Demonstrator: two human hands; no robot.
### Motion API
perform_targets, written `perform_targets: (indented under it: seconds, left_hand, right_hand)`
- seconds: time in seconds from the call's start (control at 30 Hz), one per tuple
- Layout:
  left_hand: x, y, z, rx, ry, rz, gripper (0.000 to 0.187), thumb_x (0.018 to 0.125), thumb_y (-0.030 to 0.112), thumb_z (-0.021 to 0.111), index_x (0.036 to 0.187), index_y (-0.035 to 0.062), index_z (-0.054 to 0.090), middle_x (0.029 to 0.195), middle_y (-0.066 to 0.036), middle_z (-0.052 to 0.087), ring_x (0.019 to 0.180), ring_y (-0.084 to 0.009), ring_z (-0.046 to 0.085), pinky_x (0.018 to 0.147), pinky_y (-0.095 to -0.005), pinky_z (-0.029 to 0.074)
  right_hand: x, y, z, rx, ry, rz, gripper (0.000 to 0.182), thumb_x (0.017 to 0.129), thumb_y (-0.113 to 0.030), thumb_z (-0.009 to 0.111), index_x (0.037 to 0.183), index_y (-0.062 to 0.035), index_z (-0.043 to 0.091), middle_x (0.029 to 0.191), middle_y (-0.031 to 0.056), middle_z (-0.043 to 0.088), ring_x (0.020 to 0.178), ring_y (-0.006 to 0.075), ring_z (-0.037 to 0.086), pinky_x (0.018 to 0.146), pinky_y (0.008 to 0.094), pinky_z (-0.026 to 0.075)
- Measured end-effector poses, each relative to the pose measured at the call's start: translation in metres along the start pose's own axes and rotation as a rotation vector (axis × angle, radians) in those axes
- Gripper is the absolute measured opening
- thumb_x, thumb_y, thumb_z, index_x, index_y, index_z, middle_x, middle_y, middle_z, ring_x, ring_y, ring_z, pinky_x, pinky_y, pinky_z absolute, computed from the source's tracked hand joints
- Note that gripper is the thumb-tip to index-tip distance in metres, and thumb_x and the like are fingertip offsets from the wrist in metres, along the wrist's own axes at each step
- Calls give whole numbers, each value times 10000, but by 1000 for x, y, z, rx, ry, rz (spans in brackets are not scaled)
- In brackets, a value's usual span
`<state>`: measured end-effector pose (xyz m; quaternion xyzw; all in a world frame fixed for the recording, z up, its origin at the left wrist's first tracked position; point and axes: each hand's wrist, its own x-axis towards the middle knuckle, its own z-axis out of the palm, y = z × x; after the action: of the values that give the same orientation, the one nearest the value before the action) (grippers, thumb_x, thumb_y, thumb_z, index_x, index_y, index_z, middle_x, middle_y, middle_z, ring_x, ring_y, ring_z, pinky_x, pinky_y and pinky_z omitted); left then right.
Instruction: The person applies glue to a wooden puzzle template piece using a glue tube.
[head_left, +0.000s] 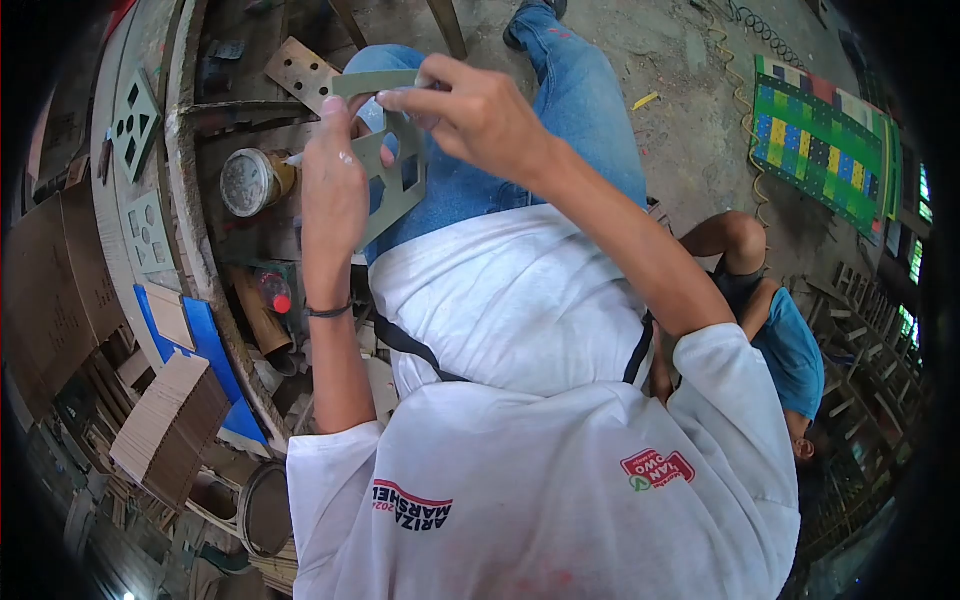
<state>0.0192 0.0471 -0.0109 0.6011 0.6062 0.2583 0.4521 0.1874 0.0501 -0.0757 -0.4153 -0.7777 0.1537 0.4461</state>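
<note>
My left hand (335,185) is closed on a grey-green panel (402,205) with cut-out holes, held over the jeans on my lap. Its thumb points up near the panel's far side. At the upper edge, my right hand (485,115) has its fingers closed round the end of a grey-green strip (375,83). Whether the strip belongs to the panel I cannot tell. Behind the hands lies a tan board with round holes (300,75). Two similar cut-out panels, one dark-holed (135,127) and one paler (150,235), rest on the bench at the left.
A lidded tub (245,183) and a red-capped bottle (275,290) stand beside the bench edge (190,190). Folded cardboard (170,430) lies at lower left. Another person in a blue shirt (790,350) crouches at right, below a colourful panel (815,145).
</note>
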Motion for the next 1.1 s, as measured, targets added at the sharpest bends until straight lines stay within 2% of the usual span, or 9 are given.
perform_targets:
  seconds: [0.1, 0.23, 0.37, 0.5, 0.53, 0.6, 0.9, 0.93, 1.1]
  left_hand:
    - [-1, -2, -1, -53, -13, 12, 607, 1041, 401, 186, 1203, -2, 609, 690, -91, 539, 651, -186, 531, 627, -351, 423]
    - [-5, -1, 2, 20, -5, 23, 606, 1042, 396, 182, 1203, -3, 609, 695, -92, 540, 648, -190, 527, 631, -351, 424]
    - [-4, -2, -1, -38, -4, 16, 603, 1041, 398, 185, 1224, 2, 601, 699, -93, 541, 648, -190, 526, 631, -344, 422]
    - [-6, 5, 0, -6, -23, -9, 616, 1041, 411, 187, 1239, -3, 596, 694, -81, 532, 650, -174, 521, 632, -328, 415]
    - [-7, 3, -1, -3, -23, -10, 616, 1041, 411, 187, 1239, -3, 596, 694, -81, 532, 650, -174, 521, 632, -328, 415]
    - [-4, -2, -1, -119, -13, -24, 636, 1041, 426, 179, 1229, -10, 604, 690, -71, 529, 656, -160, 515, 638, -319, 411]
    - [-9, -4, -1, -101, -3, -2, 651, 1037, 450, 176, 1269, -4, 580, 688, -57, 525, 658, -144, 495, 637, -307, 403]
    - [-7, -6, -3, -103, -21, 0, 655, 1037, 449, 169, 1263, -5, 583, 686, -57, 523, 667, -141, 505, 637, -310, 408]
    - [-6, -2, -2, -107, -16, -2, 647, 1039, 438, 176, 1248, -16, 587, 700, -62, 539, 668, -144, 510, 641, -318, 418]
  right_hand:
    - [-14, -20, 6, 109, -24, 37, 484, 664, 59, 679, 1116, -111, 686, 806, 81, 561, 644, 230, 620, 578, 327, 521]
    - [-1, 4, -3, 36, -2, 0, 459, 676, 59, 677, 1098, -119, 695, 805, 79, 566, 634, 220, 618, 575, 321, 520]
    - [-17, -13, 7, 149, -14, 16, 440, 687, 70, 674, 1080, -127, 703, 813, 73, 574, 647, 213, 623, 577, 318, 521]
    - [2, 10, -5, 139, 1, -1, 462, 674, 89, 673, 1085, -122, 702, 813, 62, 582, 665, 205, 626, 600, 311, 531]
    - [-4, 4, 0, 197, -23, 87, 342, 679, -21, 729, 999, -139, 718, 848, 69, 593, 722, 249, 636, 639, 351, 528]
    - [-13, -10, 6, 227, -20, 76, 332, 687, -26, 724, 1001, -132, 717, 842, 72, 588, 713, 249, 628, 634, 354, 524]
    - [-14, -12, 5, 262, -8, 72, 314, 714, -40, 713, 1011, -141, 718, 806, 66, 580, 691, 242, 618, 621, 356, 517]
    - [-8, -7, -2, 170, -14, 36, 295, 712, -40, 717, 990, -138, 726, 807, 67, 585, 695, 238, 622, 629, 352, 523]
    - [-11, -14, 8, 247, 33, 111, 301, 707, -37, 717, 993, -131, 726, 813, 73, 599, 691, 246, 624, 631, 347, 522]
